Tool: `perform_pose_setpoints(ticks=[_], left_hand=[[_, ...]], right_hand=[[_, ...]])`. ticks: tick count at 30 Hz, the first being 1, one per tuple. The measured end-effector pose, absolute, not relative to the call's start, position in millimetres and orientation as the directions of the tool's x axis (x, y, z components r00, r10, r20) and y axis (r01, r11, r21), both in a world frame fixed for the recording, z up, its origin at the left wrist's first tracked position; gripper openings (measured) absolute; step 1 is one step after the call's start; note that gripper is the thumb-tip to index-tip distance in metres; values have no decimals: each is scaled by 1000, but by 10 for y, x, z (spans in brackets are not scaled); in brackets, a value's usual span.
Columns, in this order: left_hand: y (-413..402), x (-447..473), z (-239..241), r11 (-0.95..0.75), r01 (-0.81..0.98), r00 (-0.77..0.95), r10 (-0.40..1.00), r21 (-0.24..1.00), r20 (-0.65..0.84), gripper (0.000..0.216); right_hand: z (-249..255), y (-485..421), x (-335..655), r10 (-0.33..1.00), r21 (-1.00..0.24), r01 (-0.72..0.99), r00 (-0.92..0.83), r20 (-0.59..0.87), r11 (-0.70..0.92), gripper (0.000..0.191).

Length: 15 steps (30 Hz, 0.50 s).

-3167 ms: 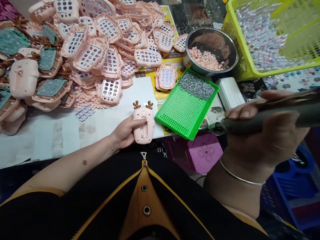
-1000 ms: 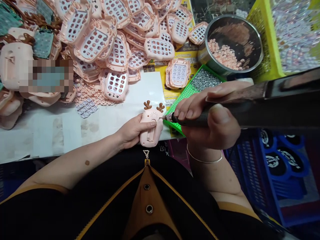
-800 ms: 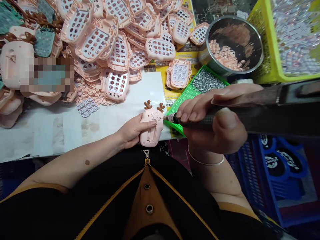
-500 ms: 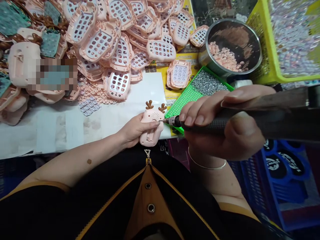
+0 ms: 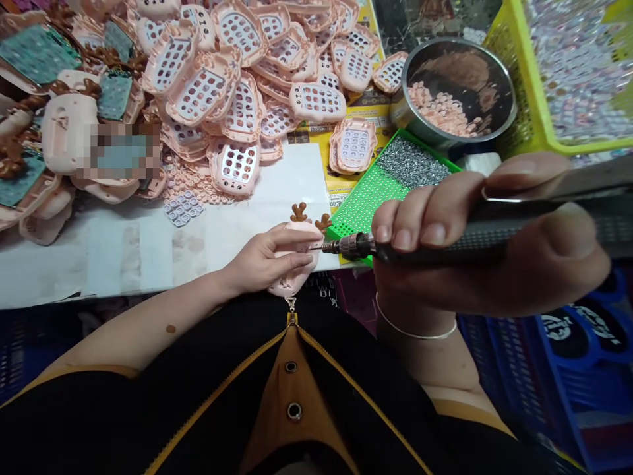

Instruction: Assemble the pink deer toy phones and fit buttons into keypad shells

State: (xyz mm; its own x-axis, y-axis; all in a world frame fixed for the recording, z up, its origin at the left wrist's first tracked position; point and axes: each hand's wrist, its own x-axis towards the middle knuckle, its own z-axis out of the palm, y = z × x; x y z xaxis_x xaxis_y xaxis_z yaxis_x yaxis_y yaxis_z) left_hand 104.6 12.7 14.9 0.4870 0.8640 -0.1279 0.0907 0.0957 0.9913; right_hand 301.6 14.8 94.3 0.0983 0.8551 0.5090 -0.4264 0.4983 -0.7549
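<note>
So, the left hand [image 5: 254, 260] grips a pink toy [image 5: 291, 282] (brown antlers [image 5: 299, 212] showing) beside the green tray [image 5: 363, 208]; the right hand [image 5: 465, 284] clasps a screwdriver [image 5: 475, 244], tip at the toy; a steel bowl [image 5: 497, 92] stands beyond the tray.

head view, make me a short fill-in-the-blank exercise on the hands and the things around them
The screwdriver is in the person's ____ hand.
The antlers on the toy are coloured ____.
Small metal pieces lie in a tray coloured ____.
The basket beside the metal bowl is coloured ____.

Missing words: right; brown; green; yellow.
</note>
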Motion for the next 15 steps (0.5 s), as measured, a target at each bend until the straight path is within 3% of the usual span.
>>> perform_pose_setpoints(ticks=[6, 15], left_hand=[[101, 1085, 192, 54, 178, 459, 879, 983, -131, 19], [106, 1032, 217, -164, 264, 456, 890, 950, 27, 12]], right_hand=[[958, 52, 3124, 903, -859, -322, -30, 429, 398, 19], [1029, -70, 2852, 924, -845, -377, 103, 368, 378, 20]])
